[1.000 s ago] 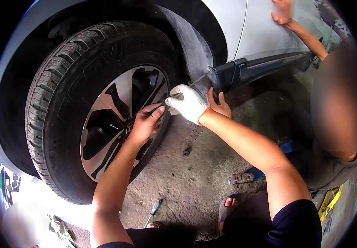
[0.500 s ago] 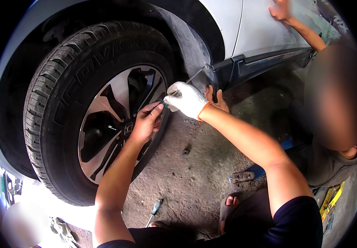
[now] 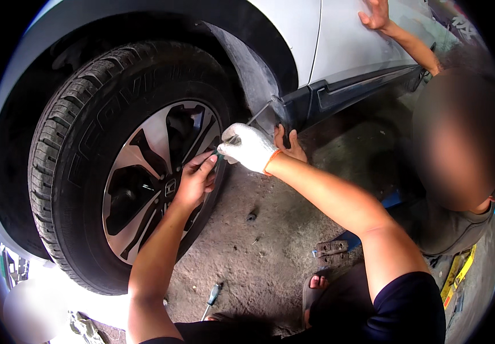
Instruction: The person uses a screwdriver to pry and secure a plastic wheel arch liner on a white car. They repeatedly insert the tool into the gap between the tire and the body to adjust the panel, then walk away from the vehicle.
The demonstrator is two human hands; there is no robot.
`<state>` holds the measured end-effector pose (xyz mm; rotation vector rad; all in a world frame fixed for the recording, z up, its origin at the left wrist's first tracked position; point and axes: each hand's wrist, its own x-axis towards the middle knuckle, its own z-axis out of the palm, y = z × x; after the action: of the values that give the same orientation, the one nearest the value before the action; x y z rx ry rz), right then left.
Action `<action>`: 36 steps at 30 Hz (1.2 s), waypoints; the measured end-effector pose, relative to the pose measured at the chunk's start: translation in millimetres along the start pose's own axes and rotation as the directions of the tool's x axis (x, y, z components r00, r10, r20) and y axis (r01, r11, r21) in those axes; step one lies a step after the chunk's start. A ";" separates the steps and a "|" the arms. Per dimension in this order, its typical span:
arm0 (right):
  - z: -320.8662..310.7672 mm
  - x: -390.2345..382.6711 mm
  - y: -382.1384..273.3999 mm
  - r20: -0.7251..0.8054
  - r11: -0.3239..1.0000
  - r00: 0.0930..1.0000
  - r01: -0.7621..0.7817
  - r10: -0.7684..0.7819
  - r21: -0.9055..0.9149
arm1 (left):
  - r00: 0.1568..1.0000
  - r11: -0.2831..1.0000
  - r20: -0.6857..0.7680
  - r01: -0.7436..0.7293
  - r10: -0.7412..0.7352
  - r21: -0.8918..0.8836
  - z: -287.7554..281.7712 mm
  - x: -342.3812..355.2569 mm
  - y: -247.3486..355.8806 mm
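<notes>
A thin-shafted screwdriver slants up to the lower rear edge of the wheel-arch liner, where its tip meets the corner by the dark sill. My right hand, in a white knit glove with an orange cuff, is closed around the tool. Bare, my left hand pinches the green handle end with thumb and fingers, in front of the wheel rim. Much of the handle is hidden by both hands. Just beyond the glove, another person's hand reaches up to the sill's underside.
The black tire fills the left. At right crouches a co-worker, one hand against the white door. Another screwdriver lies on the rough floor by my foot, near a small dark part and a brown block.
The whole view has shifted a little, with the car sliding left and down in it. Both my hands stay on the screwdriver, its tip still at the liner corner.
</notes>
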<state>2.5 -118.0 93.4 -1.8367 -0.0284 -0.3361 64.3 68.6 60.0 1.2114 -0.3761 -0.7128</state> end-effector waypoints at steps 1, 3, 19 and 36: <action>-0.3 1.4 2.2 0.007 1.000 1.000 0.000 0.000 -0.005 | 1.000 1.000 -0.004 0.004 -0.004 -0.007 -0.6 1.2 -0.9; 0.1 0.8 4.5 0.006 1.000 1.000 -0.017 0.016 0.011 | 1.000 1.000 -0.018 0.009 -0.009 -0.009 0.7 1.7 -0.8; -11.1 -10.1 -38.9 0.067 0.682 0.994 0.106 -0.083 -0.723 | 0.971 0.840 0.115 -0.240 0.210 0.488 -7.0 6.4 28.4; 48.8 143.6 -20.1 0.670 0.365 0.621 0.562 0.407 -0.742 | 0.785 0.763 -0.186 -0.619 0.591 -0.188 25.9 29.2 21.5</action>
<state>146.6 -88.0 134.9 -3.0655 -0.7344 0.6443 76.0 34.1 85.7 0.8174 -0.5364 -0.1104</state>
